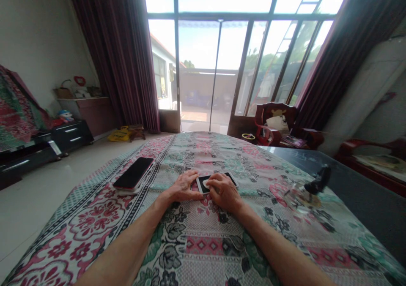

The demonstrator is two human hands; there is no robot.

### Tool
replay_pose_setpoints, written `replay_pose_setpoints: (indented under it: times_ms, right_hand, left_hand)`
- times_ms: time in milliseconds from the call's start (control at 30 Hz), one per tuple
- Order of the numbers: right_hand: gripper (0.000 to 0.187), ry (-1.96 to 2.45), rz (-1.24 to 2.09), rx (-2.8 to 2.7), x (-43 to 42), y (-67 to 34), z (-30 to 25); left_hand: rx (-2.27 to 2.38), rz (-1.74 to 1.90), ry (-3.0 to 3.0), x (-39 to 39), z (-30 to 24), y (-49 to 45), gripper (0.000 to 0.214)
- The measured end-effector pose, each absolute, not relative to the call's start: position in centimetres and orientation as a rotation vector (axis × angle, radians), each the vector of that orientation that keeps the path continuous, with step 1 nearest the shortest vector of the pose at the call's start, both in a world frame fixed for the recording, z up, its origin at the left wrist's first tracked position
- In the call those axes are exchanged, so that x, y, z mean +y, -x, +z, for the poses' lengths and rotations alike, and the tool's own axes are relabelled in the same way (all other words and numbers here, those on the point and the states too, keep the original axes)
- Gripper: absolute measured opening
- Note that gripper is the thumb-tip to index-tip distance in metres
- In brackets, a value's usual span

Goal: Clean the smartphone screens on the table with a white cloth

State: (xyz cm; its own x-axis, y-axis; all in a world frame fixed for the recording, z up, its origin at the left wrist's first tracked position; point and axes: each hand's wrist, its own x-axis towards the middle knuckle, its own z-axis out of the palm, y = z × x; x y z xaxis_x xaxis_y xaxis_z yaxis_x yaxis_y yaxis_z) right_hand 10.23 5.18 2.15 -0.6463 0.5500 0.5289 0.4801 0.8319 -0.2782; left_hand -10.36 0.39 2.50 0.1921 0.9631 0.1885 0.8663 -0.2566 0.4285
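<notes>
A white phone [233,177] with a dark screen lies flat on the flowered tablecloth in front of me. My left hand [184,186] grips its left end, thumb on the near edge and fingers at the far edge. Over the screen, my right hand [224,191] has its fingers bent and pressed on a small white pad [206,183]. The pad touches the glass; the fingers partly cover it. To the left of my hands lies a larger black phone [135,174] with a red edge, on top of something pale and flat.
A clear glass dish [300,197] with a black object [319,180] in it stands on the right of the tablecloth [209,243]. A dark table [349,197] adjoins there. Beyond are a red wooden chair [275,125], glass doors, and a yellow item [119,134] on the floor.
</notes>
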Motion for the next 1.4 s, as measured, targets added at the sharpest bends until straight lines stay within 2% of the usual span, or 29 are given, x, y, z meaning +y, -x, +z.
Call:
replay_pose_setpoints:
  times_ms: [400, 800, 1167, 1400]
  right_hand:
    - [0.019, 0.676, 0.318, -2.293, 5.2, -10.5, 1.7]
    - [0.028, 1.272, -0.004, -2.257, 7.1, -11.2, 2.1]
    - [0.027, 0.947, 0.086, -2.505, 3.8, -8.4, 2.9]
    - [0.028, 1.312, -0.013, -2.332, 7.3, -11.0, 2.9]
  left_hand:
    - [1.761, 0.789, -2.166, 0.6, 1.9, 10.3, 0.082]
    - [1.765, 0.877, -2.220, 0.8, 1.6, 10.0, 0.073]
    - [1.766, 0.805, -2.264, 1.2, 1.1, 10.3, 0.069]
    - [1.795, 0.774, -2.277, 1.1, 1.4, 10.2, 0.076]
